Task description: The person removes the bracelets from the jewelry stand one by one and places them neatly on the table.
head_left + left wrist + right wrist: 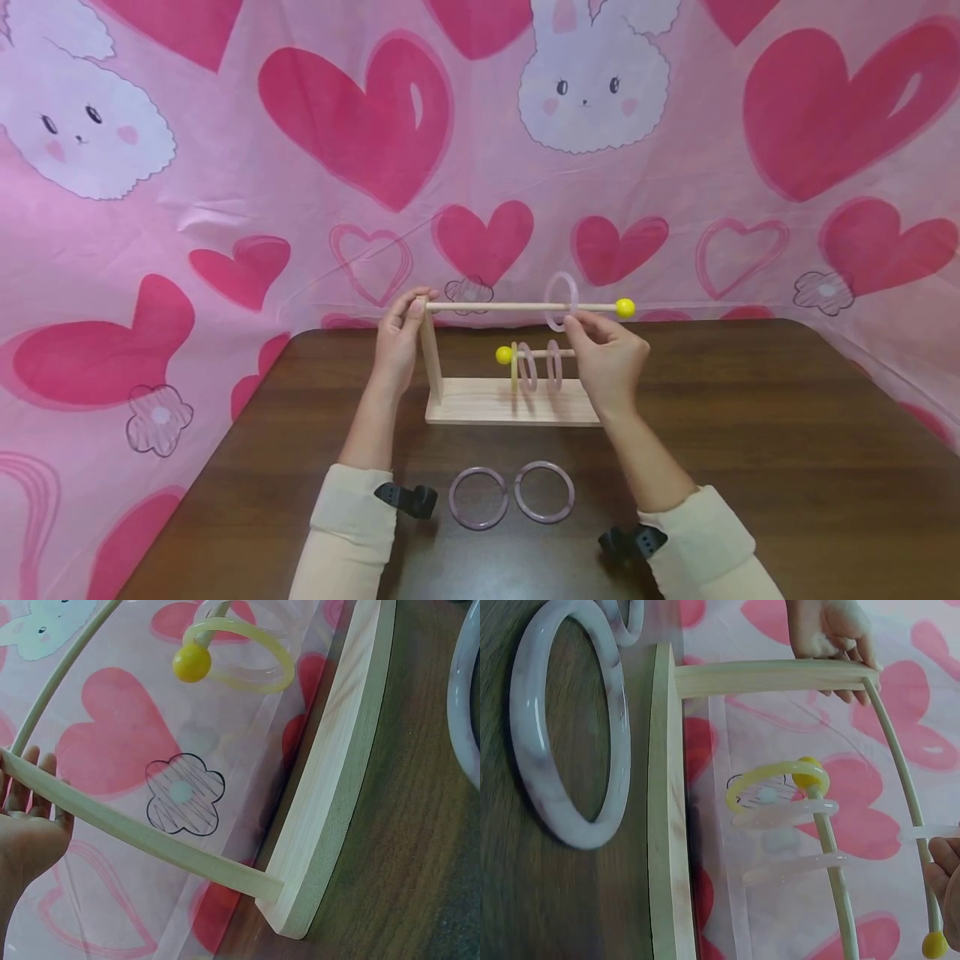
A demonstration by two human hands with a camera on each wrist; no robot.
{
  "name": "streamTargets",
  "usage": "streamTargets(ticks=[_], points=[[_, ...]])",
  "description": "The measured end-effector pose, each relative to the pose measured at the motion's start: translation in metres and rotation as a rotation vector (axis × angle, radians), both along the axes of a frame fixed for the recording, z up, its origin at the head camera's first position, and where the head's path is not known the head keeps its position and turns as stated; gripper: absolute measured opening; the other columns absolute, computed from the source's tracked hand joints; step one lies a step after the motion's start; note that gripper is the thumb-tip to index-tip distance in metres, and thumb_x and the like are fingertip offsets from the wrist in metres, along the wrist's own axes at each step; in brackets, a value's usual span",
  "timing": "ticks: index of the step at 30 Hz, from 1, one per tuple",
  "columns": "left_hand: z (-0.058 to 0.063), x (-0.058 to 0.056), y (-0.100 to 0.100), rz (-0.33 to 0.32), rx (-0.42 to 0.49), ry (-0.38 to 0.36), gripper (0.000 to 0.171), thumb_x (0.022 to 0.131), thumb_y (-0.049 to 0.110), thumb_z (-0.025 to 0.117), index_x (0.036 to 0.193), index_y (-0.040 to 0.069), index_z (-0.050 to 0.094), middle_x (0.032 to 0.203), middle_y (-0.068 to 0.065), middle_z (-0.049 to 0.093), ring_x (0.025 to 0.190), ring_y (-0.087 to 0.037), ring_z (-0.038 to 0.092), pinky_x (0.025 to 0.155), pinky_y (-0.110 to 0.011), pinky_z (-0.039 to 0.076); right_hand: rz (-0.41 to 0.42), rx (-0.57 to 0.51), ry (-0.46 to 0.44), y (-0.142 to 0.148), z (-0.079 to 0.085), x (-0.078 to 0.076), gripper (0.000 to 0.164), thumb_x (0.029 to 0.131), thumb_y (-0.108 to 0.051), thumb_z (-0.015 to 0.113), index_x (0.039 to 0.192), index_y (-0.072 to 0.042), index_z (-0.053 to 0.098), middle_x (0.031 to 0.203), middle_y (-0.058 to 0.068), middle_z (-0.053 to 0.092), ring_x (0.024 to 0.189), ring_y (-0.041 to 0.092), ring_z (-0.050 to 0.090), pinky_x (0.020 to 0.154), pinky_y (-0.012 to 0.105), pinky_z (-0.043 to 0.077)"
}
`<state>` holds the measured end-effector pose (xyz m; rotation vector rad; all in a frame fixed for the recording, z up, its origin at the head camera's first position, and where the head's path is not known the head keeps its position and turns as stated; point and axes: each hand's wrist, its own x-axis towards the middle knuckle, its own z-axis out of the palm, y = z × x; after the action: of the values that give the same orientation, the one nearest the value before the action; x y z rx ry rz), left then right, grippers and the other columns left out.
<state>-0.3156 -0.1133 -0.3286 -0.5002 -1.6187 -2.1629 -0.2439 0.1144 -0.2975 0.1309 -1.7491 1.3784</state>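
A light wooden bangle stand (510,402) stands on the table. My left hand (397,346) grips the top of its left post (431,354), thumb on the near side and fingers behind. With thumb and fingers my right hand (611,362) pinches a pale lilac bangle (550,292), which encircles the upper rod (487,307) short of its yellow end ball (626,308). On the lower rod (829,847) hang a yellow bangle (778,766) and two pale pink bangles (555,367). The stand's right end is hidden behind my right hand in the head view.
Two mottled lilac bangles, a left one (452,498) and a right one (572,493), lie flat on the dark wooden table (300,500) in front of the stand. A pink cloth (315,183) with hearts and rabbits hangs behind the table.
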Motion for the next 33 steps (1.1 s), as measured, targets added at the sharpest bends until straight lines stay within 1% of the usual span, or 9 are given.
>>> streamTargets(ticks=[4,11,13,18,23,25,27,30,33], points=[[0.0,0.0,-0.001,-0.002,-0.001,0.007,0.019,0.096,0.012,0.048,0.109,0.006,0.06,0.101,0.004,0.066,0.09,-0.012,0.059,0.093,-0.031,0.038,-0.005,-0.01,0.008,0.006,-0.003,-0.003,0.011,0.076,0.007,0.07,0.084,0.014,0.068,0.076,0.025,0.066,0.061,-0.011,0.054,0.054,0.007,0.042],[0.001,0.001,0.0,-0.005,0.003,0.009,0.021,0.096,0.011,0.047,0.111,0.0,0.058,0.1,0.004,0.066,0.089,-0.011,0.06,0.092,-0.03,0.038,0.003,-0.06,-0.004,0.025,-0.024,-0.023,0.013,0.076,-0.004,0.074,0.085,0.005,0.072,0.076,0.019,0.068,0.062,-0.007,0.057,0.056,0.01,0.045],[0.001,0.001,0.0,-0.007,0.0,0.01,0.022,0.097,0.011,0.047,0.111,-0.001,0.057,0.1,0.004,0.066,0.089,-0.011,0.059,0.092,-0.03,0.038,-0.002,-0.065,-0.002,0.029,-0.026,-0.025,0.013,0.077,-0.006,0.074,0.085,0.004,0.073,0.076,0.017,0.068,0.063,-0.006,0.058,0.056,0.011,0.046],[0.001,0.001,0.0,-0.006,0.003,0.011,0.02,0.097,0.01,0.047,0.11,0.002,0.059,0.1,0.005,0.065,0.09,-0.012,0.059,0.092,-0.03,0.038,-0.021,-0.044,0.005,0.034,-0.027,-0.025,0.014,0.077,-0.009,0.074,0.084,0.002,0.073,0.076,0.016,0.068,0.063,-0.004,0.06,0.055,0.012,0.046],[0.002,0.001,0.0,-0.003,-0.004,0.009,0.025,0.097,0.01,0.046,0.114,-0.006,0.054,0.102,0.003,0.066,0.09,-0.012,0.059,0.092,-0.031,0.038,-0.039,-0.052,-0.002,0.04,-0.027,-0.025,0.013,0.077,-0.008,0.074,0.085,0.003,0.073,0.075,0.017,0.068,0.063,-0.003,0.061,0.056,0.013,0.047],[0.002,0.001,0.0,-0.003,-0.005,0.009,0.026,0.097,0.01,0.046,0.115,-0.007,0.053,0.103,0.001,0.065,0.09,-0.012,0.059,0.093,-0.031,0.037,-0.05,-0.051,-0.007,0.043,-0.027,-0.025,0.013,0.077,-0.007,0.074,0.085,0.003,0.073,0.076,0.018,0.068,0.063,-0.004,0.061,0.056,0.012,0.047],[0.001,0.001,0.0,-0.002,-0.005,0.007,0.024,0.097,0.01,0.046,0.114,-0.004,0.055,0.103,0.001,0.065,0.09,-0.012,0.059,0.093,-0.031,0.037,-0.06,-0.048,-0.014,0.046,-0.026,-0.025,0.013,0.077,-0.007,0.073,0.084,0.003,0.073,0.077,0.018,0.068,0.061,-0.005,0.06,0.055,0.013,0.048],[0.0,0.0,0.0,-0.004,0.001,0.009,0.02,0.097,0.011,0.047,0.11,0.002,0.059,0.102,0.001,0.066,0.09,-0.012,0.059,0.093,-0.031,0.037,-0.048,-0.058,-0.014,0.05,-0.025,-0.025,0.013,0.078,-0.006,0.072,0.085,0.005,0.072,0.078,0.02,0.068,0.059,-0.004,0.06,0.052,0.014,0.049],[0.0,-0.001,0.0,-0.005,0.004,0.013,0.018,0.097,0.011,0.047,0.108,0.007,0.061,0.101,0.002,0.066,0.089,-0.011,0.059,0.093,-0.031,0.037,-0.052,-0.056,-0.01,0.055,-0.024,-0.024,0.013,0.078,-0.005,0.072,0.085,0.005,0.072,0.079,0.021,0.067,0.059,-0.005,0.06,0.053,0.013,0.048]])
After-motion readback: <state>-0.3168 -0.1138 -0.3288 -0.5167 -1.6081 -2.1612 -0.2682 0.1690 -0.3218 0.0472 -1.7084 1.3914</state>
